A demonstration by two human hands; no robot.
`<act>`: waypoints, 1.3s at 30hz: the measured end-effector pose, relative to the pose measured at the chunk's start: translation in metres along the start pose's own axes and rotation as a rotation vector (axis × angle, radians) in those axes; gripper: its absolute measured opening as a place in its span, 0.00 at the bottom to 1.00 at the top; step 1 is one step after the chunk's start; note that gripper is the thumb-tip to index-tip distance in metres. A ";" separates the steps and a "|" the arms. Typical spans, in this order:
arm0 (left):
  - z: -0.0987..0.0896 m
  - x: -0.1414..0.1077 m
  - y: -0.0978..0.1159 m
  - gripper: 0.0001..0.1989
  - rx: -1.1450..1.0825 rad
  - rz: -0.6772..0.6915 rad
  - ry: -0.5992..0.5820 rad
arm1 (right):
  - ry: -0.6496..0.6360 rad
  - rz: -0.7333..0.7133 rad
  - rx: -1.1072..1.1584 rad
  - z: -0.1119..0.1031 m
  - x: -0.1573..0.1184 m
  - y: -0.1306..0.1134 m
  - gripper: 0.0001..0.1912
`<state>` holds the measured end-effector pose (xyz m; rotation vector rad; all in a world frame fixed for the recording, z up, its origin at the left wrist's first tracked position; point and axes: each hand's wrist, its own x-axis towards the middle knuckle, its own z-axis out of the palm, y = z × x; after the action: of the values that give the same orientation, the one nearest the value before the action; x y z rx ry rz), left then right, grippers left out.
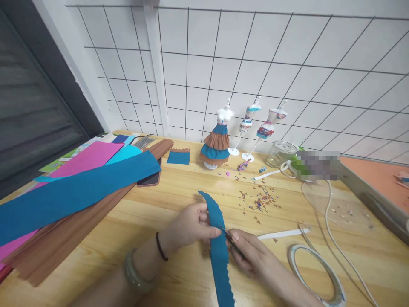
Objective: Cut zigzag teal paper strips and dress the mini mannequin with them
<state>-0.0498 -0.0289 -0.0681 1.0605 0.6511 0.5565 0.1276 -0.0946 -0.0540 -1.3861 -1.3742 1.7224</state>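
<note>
A long strip of blue crepe paper (217, 217) hangs from my left hand (193, 224), whose thumb and fingers pinch it near its upper part. Its tip curls to the left, and the lower right edge is cut in a zigzag. My right hand (247, 251) is closed around small dark scissors (234, 245). Their blades meet the strip's right edge, close to my left thumb. The handles are mostly hidden by my fingers. Beyond my hands stands a small dress form (225, 115) in a tiered blue and brown skirt (215, 145).
Blue paper (96, 187) and brown paper (79, 226) lie at left over a phone (150, 178). Small scraps (262, 200) are scattered right of centre. Two more mannequins (266, 128), a glass jar (281, 153), a tape roll (319, 273) and a white cable (332, 238) are nearby.
</note>
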 end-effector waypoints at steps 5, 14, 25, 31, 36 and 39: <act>0.001 0.000 0.001 0.17 0.018 0.009 -0.034 | -0.005 -0.027 0.002 -0.001 0.001 0.004 0.22; 0.003 0.000 0.004 0.15 -0.031 0.048 -0.078 | -0.003 -0.032 -0.048 0.000 0.000 0.001 0.22; 0.002 0.000 0.002 0.14 -0.025 0.049 -0.065 | 0.004 -0.020 -0.035 -0.001 0.000 0.002 0.23; 0.003 -0.001 0.003 0.13 -0.033 0.058 -0.063 | 0.006 -0.028 -0.065 0.000 0.001 0.002 0.23; 0.003 -0.002 0.004 0.13 -0.039 0.059 -0.092 | -0.006 -0.014 -0.031 0.000 0.001 0.001 0.22; 0.003 -0.002 0.004 0.13 -0.039 0.050 -0.067 | -0.002 -0.018 -0.028 -0.001 0.001 0.003 0.22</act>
<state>-0.0492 -0.0306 -0.0629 1.0563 0.5543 0.5724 0.1290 -0.0944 -0.0574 -1.3835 -1.4127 1.6994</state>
